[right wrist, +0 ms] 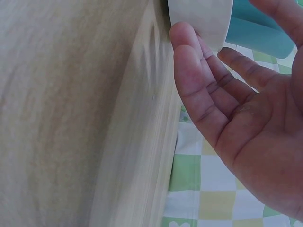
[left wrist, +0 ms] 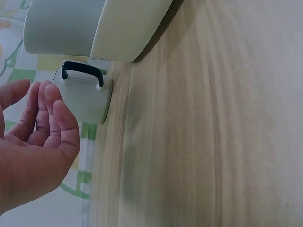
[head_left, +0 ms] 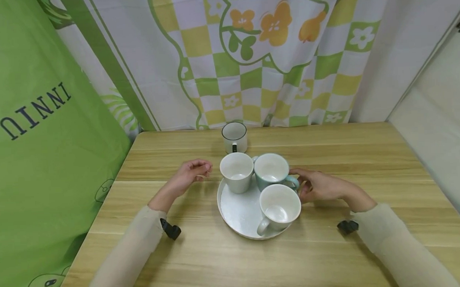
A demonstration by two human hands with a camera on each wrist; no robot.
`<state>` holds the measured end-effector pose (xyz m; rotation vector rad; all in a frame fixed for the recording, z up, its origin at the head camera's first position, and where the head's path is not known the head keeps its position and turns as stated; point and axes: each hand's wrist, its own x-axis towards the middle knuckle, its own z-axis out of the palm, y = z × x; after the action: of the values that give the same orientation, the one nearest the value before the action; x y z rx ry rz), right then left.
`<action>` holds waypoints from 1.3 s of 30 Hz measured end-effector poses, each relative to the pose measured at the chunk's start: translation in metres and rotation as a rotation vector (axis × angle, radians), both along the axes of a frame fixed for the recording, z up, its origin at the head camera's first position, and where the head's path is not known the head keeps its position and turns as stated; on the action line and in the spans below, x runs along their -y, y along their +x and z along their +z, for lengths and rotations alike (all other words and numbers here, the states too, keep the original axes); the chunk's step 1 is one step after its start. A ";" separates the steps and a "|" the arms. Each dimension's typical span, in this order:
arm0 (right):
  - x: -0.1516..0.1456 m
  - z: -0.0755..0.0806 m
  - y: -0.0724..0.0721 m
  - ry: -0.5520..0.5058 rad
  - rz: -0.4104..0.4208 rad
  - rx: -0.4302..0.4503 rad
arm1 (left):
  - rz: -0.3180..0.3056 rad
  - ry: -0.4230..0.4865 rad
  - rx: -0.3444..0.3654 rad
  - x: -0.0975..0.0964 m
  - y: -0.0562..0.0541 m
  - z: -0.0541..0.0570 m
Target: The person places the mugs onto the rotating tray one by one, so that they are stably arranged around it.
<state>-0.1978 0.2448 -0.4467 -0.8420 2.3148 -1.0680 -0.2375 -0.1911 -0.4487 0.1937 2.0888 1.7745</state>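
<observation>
A round white tray (head_left: 236,215) on the table carries a plain white mug (head_left: 237,183) at the back left, a teal mug (head_left: 267,182) with a pale inside at the back right, and a larger white mug (head_left: 280,220) in front. My left hand (head_left: 187,176) hovers left of the tray, fingers loosely bent, apart from the plain white mug and holding nothing. My right hand (head_left: 320,186) is at the tray's right side, beside the teal mug's handle. In the right wrist view its fingers (right wrist: 194,75) are relaxed, close to a white surface; whether they touch it I cannot tell.
Behind the tray stands a white mug (head_left: 235,139) with a dark rim and black handle. The wooden table (head_left: 203,262) ends at a patterned curtain (head_left: 243,88). Green fabric (head_left: 44,167) hangs along the left edge, and a pale wall (head_left: 438,111) borders the right.
</observation>
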 end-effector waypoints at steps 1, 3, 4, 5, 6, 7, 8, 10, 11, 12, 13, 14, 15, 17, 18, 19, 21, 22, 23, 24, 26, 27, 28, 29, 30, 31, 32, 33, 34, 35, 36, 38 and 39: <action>0.000 0.000 0.000 -0.004 0.002 -0.001 | 0.007 -0.001 0.002 -0.001 -0.002 0.000; -0.001 0.000 0.000 -0.011 0.006 -0.010 | 0.017 -0.007 0.005 -0.003 -0.007 -0.001; -0.001 -0.001 0.000 -0.012 0.006 -0.014 | 0.024 -0.013 0.007 -0.004 -0.009 0.000; -0.001 -0.001 0.000 -0.014 0.006 -0.016 | 0.027 -0.020 0.007 -0.005 -0.010 0.000; 0.000 -0.001 0.000 -0.011 0.002 -0.017 | 0.034 -0.024 0.011 -0.006 -0.012 0.000; 0.000 -0.002 0.000 -0.010 0.001 -0.020 | 0.041 -0.030 0.013 -0.007 -0.014 -0.001; 0.000 -0.002 0.000 -0.010 0.001 -0.023 | 0.046 -0.035 0.016 -0.008 -0.015 -0.001; 0.000 -0.003 0.000 -0.008 -0.001 -0.025 | 0.051 -0.044 0.018 -0.009 -0.018 -0.001; 0.000 -0.003 0.000 -0.007 -0.001 -0.026 | 0.051 -0.047 0.019 -0.011 -0.020 -0.001; 0.000 -0.003 0.000 -0.006 -0.004 -0.024 | 0.054 -0.046 0.022 -0.012 -0.021 -0.001; 0.000 -0.003 0.000 -0.005 -0.005 -0.021 | 0.057 -0.046 0.025 -0.013 -0.022 -0.001; 0.000 -0.004 0.000 -0.002 -0.005 -0.017 | 0.057 -0.042 0.026 -0.014 -0.024 -0.001; 0.000 -0.004 0.000 0.003 -0.008 -0.013 | 0.056 -0.043 0.024 -0.015 -0.025 -0.001; 0.000 -0.004 -0.001 0.013 -0.013 -0.003 | 0.063 -0.036 0.031 -0.018 -0.028 -0.002; 0.000 -0.004 -0.001 0.019 -0.015 -0.001 | 0.066 -0.034 0.034 -0.019 -0.029 -0.002; 0.000 -0.004 -0.001 0.023 -0.016 0.002 | 0.067 -0.032 0.036 -0.021 -0.030 -0.002; 0.000 -0.003 -0.001 0.025 -0.017 0.003 | 0.070 -0.037 0.036 -0.024 -0.033 -0.003; 0.000 -0.003 0.000 0.024 -0.017 0.002 | 0.074 -0.035 0.038 -0.025 -0.034 -0.004; 0.000 -0.002 0.000 0.018 -0.016 0.001 | 0.080 -0.034 0.040 -0.027 -0.036 -0.004; 0.000 -0.002 0.000 0.015 -0.016 0.000 | 0.086 -0.035 0.041 -0.028 -0.037 -0.005; 0.000 -0.001 0.000 0.010 -0.017 -0.001 | 0.098 -0.036 0.040 -0.032 -0.040 -0.006; 0.000 -0.001 0.001 0.009 -0.016 0.000 | 0.107 -0.032 0.045 -0.034 -0.041 -0.006; 0.000 0.000 0.001 0.008 -0.015 0.002 | 0.114 -0.030 0.046 -0.036 -0.042 -0.006; 0.000 0.000 0.001 0.005 -0.013 0.004 | 0.117 -0.027 0.048 -0.039 -0.043 -0.006; 0.000 0.001 0.001 0.006 -0.013 0.006 | 0.117 -0.025 0.049 -0.041 -0.044 -0.006; 0.000 0.001 0.002 0.002 -0.011 0.010 | 0.118 -0.024 0.049 -0.043 -0.045 -0.006; 0.000 0.001 0.002 0.000 -0.010 0.014 | 0.121 -0.025 0.051 -0.045 -0.046 -0.006; 0.000 0.002 0.002 -0.001 -0.008 0.017 | 0.118 -0.028 0.049 -0.047 -0.046 -0.005; 0.000 0.002 0.002 -0.004 -0.007 0.019 | 0.116 -0.031 0.046 -0.049 -0.047 -0.006; 0.001 0.002 0.002 -0.001 -0.009 0.020 | 0.114 -0.032 0.043 -0.050 -0.048 -0.006; 0.001 0.002 0.002 0.000 -0.010 0.021 | 0.115 -0.035 0.040 -0.052 -0.048 -0.006; 0.001 0.002 0.002 0.006 -0.013 0.023 | 0.119 -0.033 0.037 -0.054 -0.050 -0.008; 0.001 0.002 0.002 0.008 -0.013 0.021 | 0.121 -0.029 0.035 -0.056 -0.051 -0.009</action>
<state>-0.1962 0.2438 -0.4443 -0.8094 2.3090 -1.0673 -0.2885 -0.1356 -0.4575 0.0276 2.1409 1.8010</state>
